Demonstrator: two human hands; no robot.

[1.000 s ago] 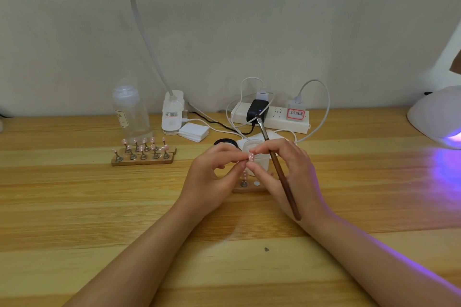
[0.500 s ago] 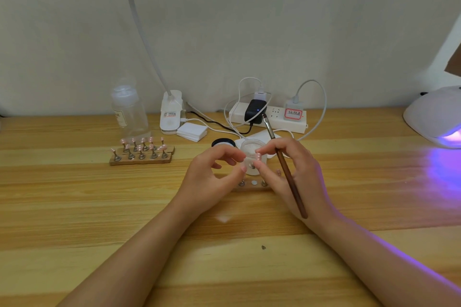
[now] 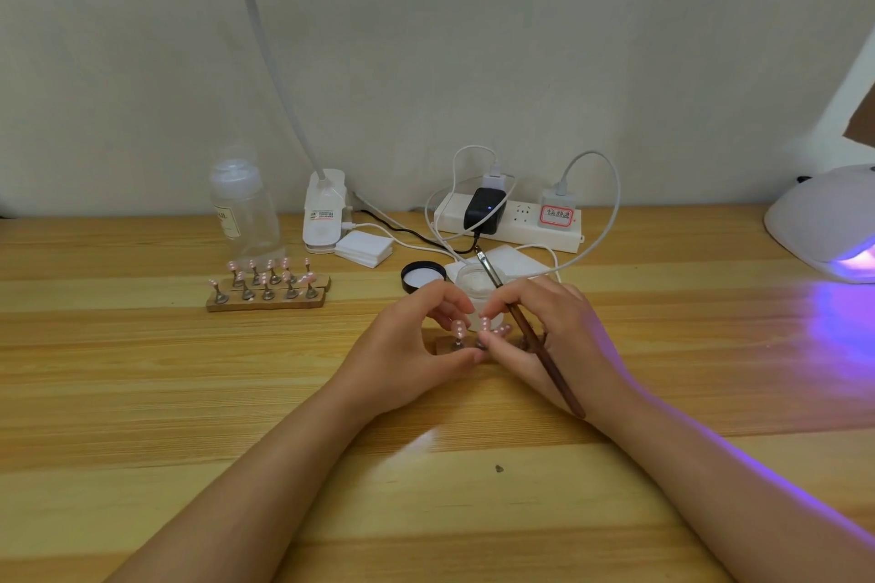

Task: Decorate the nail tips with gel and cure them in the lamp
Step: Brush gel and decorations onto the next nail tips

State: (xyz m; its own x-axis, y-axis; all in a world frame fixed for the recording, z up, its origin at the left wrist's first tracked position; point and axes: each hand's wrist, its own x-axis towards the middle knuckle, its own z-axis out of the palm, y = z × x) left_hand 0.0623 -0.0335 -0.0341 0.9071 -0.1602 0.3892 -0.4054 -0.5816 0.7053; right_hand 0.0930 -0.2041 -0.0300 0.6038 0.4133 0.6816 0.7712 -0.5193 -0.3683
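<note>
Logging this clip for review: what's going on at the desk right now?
A person is setting pink nail tips on a small wooden stand at mid-desk. The left hand steadies it; the right hand pinches a tip with a brown brush tucked in its fingers. A filled stand sits to the left. The curing lamp glows purple at far right.

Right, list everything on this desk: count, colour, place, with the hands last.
wooden table: one, light wood, under everything.
nail tip stands: two strips, wood, left of centre, holding pink tips.
small stand: one, wood, between the hands, pink tips on it.
bottle: one, clear, back left.
desk lamp base: one, white, beside the bottle.
wipe pads: a stack, white, by the lamp base.
jar lid: one, black, centre.
jar: one, clear, behind the hands.
power strip: one, white, back centre.
curing lamp: one, white, glowing purple, far right.
brush: one, brown, in the right hand.
left hand: at the small stand.
right hand: at the small stand.
</note>
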